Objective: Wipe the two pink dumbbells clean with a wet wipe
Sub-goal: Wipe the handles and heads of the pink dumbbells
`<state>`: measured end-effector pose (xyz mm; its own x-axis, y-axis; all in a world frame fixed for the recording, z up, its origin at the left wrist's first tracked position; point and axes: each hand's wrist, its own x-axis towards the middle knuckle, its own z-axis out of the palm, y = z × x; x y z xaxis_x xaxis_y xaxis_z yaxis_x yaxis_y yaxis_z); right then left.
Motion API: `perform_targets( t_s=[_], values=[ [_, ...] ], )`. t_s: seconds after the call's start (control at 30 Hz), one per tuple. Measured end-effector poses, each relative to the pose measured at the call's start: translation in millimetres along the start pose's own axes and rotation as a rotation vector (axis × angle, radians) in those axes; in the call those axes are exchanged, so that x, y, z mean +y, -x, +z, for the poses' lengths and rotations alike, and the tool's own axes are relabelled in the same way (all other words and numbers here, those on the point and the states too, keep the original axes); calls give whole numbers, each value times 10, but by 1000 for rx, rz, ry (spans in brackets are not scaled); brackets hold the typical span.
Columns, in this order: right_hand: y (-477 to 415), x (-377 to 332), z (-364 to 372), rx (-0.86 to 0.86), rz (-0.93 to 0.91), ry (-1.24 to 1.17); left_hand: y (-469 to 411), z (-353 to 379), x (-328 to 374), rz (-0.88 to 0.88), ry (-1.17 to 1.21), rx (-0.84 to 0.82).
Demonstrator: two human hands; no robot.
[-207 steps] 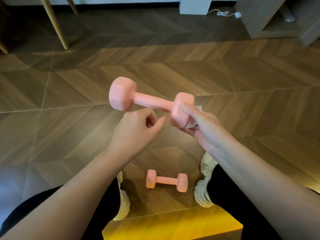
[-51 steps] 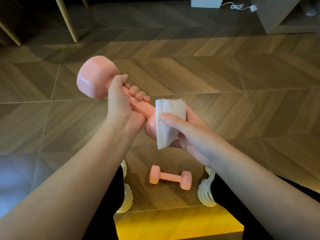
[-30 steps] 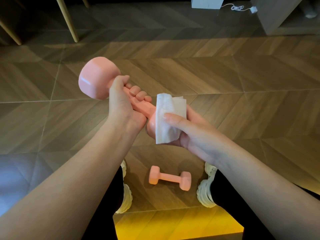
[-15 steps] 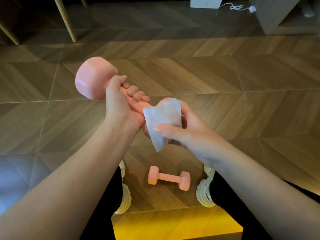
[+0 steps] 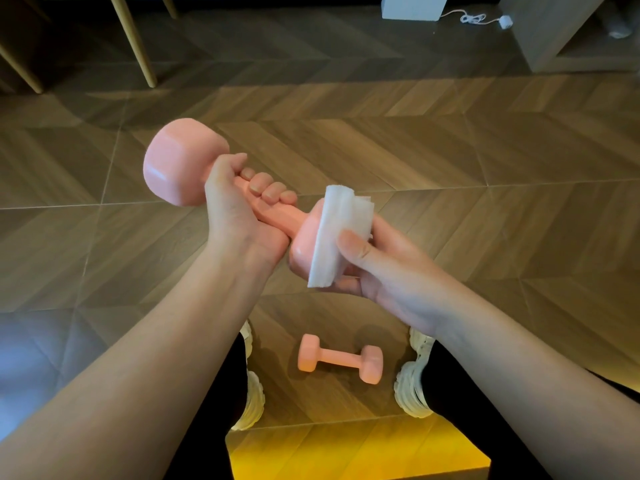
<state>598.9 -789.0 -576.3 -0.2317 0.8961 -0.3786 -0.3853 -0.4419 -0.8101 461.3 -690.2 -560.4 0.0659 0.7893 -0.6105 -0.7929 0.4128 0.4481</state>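
My left hand (image 5: 239, 209) grips the handle of a pink dumbbell (image 5: 183, 161), held up in front of me with one head pointing up-left. My right hand (image 5: 377, 265) cups the dumbbell's near head and pinches a folded white wet wipe (image 5: 337, 233) against it with the thumb. That head is mostly hidden by the wipe and my fingers. A second pink dumbbell (image 5: 341, 358) lies on the wooden floor between my feet.
My white shoes (image 5: 412, 393) stand on either side of the floor dumbbell. Wooden chair legs (image 5: 133, 39) rise at the far left. A grey cabinet (image 5: 561, 32) and a white cable (image 5: 474, 19) sit at the far right.
My right hand has rotated the wipe around the dumbbell's near head, from draped over its top-left face to wrapped along its right side. The left hand kept its grip on the handle.
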Motion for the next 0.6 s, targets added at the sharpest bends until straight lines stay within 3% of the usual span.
perform_targets(
  t_s=[0.17,0.33,0.47,0.6],
  values=[
    [-17,4,80,118,-60,179,18,21,19,11,33,-13],
    [-38,-20,111,206,15,67,55,47,-52,18,-32,-83],
    [10,-82,73,45,201,-136,72,57,-54,24,-37,-161],
    [36,-60,41,32,136,-149,73,58,-111,33,-60,-121]
  ],
)
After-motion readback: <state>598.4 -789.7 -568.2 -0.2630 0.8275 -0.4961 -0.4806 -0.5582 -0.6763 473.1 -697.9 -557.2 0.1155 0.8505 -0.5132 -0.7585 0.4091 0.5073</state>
